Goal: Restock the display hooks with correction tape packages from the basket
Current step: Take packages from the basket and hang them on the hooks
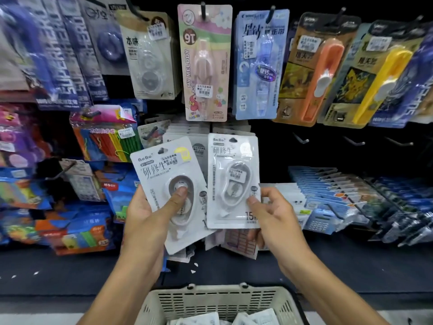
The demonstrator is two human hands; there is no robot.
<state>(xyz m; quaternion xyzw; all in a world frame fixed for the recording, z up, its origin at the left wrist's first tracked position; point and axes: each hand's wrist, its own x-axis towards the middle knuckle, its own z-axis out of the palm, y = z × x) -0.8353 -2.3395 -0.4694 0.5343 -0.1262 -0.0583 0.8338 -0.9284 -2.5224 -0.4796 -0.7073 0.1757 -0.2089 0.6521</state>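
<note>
Correction tape packages: two in hand, both white, raised side by side before the display.

- Left package (168, 184): your left hand (150, 214) grips it, thumb pressed on the clear bubble, fingers behind the card. It tilts to the left.
- Right package (234, 181): your right hand (274, 219) pinches it at the lower right edge. It stands nearly upright, its top hole not on any hook as far as can be seen.
- Hung stock (185, 134): a row of what appear to be matching white cards sits just behind the two, so the target hook looks part-filled already.
- Basket (220, 301): below, near your body; more white packs (255, 317) lie inside.
- Empty hooks (353, 141): several bare ones to the right, in the same row.

Status, as judged: restocking is under way, not finished. Two packages wait to be hung, and the basket holds more.
</note>
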